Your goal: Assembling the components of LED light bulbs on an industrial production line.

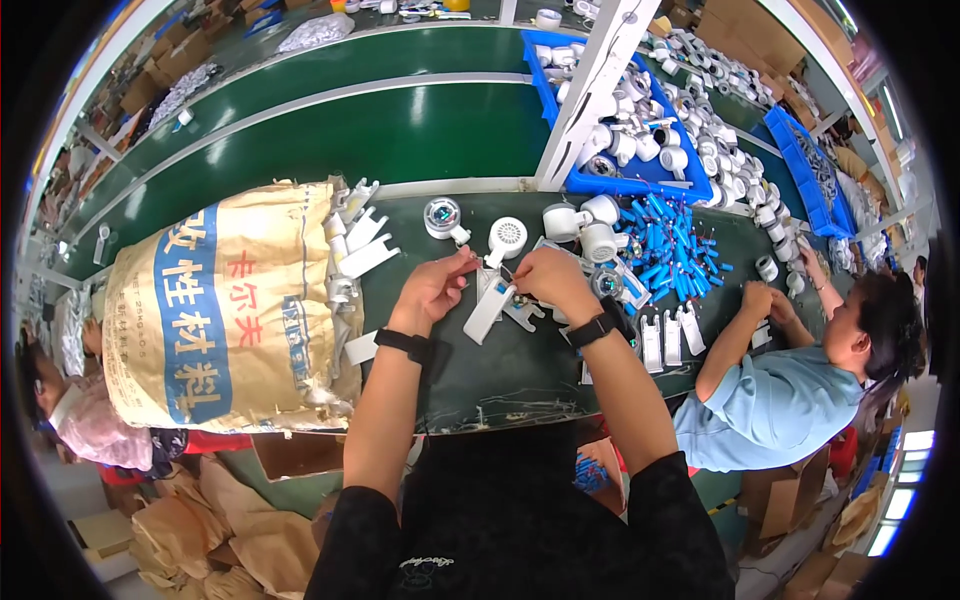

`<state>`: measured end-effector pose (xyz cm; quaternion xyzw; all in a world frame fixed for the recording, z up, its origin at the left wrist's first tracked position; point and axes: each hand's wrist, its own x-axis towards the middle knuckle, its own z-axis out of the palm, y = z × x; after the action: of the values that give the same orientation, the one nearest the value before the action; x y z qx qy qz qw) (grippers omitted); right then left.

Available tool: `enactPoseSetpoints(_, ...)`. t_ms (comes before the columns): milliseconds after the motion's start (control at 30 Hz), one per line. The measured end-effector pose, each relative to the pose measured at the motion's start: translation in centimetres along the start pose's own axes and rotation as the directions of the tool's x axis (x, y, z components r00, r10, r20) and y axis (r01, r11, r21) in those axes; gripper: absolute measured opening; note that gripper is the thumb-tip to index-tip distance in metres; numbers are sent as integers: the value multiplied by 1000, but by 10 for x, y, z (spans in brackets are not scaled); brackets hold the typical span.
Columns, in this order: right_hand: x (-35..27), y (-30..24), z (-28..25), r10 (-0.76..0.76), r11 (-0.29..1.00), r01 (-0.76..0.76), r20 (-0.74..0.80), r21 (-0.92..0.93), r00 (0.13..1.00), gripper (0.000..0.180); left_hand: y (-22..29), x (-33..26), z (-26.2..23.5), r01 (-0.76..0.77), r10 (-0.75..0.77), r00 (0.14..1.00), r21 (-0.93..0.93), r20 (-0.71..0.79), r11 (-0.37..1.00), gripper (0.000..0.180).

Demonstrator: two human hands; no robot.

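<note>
Above the bench, my left hand (pixel 434 285) is closed, its thumb and forefinger pinched beside the neck of a white round head with a perforated face (pixel 508 236). Whatever lies in that pinch is too small to make out. Opposite it, my right hand (pixel 553 278) pinches what looks like a thin dark wire (pixel 508 268) at the same neck. Below the fingertips a white handle shell (pixel 488 311) lies slanted, with a bit of blue showing at its upper end. Another round head with its inside exposed (pixel 441 217) sits just beyond my left hand.
A large paper sack (pixel 230 310) spills white handle shells (pixel 369 257) at left. Blue cylindrical cells with wires (pixel 665 245) are heaped at right, near a blue crate (pixel 700 190) of white heads. A white post (pixel 585 95) rises behind. A co-worker (pixel 790 385) sits at right.
</note>
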<state>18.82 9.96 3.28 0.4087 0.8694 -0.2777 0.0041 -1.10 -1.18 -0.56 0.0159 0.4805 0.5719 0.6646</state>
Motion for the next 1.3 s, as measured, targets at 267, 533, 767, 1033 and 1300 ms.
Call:
enactPoseSetpoints(267,11,-6,-2,-7,895,-17,52,445,999,29,14,1,-8,-16,17,999,-50,36,999,28)
enactPoseSetpoints(533,22,-10,0,13,810,-105,162,577,987,27,9,0,-16,23,-19,998,-85,53,996,29)
enactPoseSetpoints(767,20,-17,-7,21,796,-154,227,586,974,24,10,-1,-18,12,-4,998,-126,61,992,29)
enactPoseSetpoints(1033,20,-19,-8,68,762,-221,264,608,962,24,9,-2,-17,14,-5,998,-150,59,989,24)
enactPoseSetpoints(1300,22,-25,-15,108,677,-327,349,660,931,24,1,6,-20,-52,57,997,-107,45,993,23)
